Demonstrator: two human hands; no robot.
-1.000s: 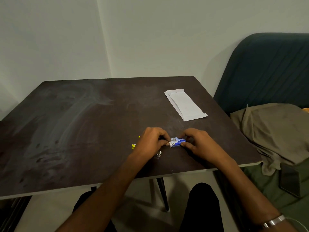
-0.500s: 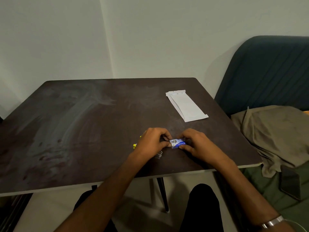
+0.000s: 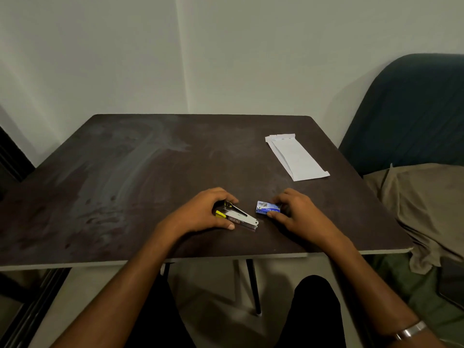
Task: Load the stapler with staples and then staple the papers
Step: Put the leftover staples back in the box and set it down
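Note:
A small metal stapler (image 3: pixel 238 217) with yellow parts lies on the dark table (image 3: pixel 125 187) near its front edge, its top hinged open. My left hand (image 3: pixel 200 213) is curled around the stapler's rear end. Just to the right sits a small blue staple box (image 3: pixel 267 207), and my right hand (image 3: pixel 295 213) pinches its right side with thumb and fingers. The folded white papers (image 3: pixel 296 156) lie flat at the table's far right, apart from both hands.
A dark teal chair back (image 3: pixel 414 109) stands right of the table with an olive cloth (image 3: pixel 426 204) draped over the seat. A dark phone (image 3: pixel 452 285) lies at the lower right. White walls meet in a corner behind the table.
Both hands were together on the blue staple box. My left hand has let go of it and moved left onto the stapler, which is now uncovered; my right hand keeps the box.

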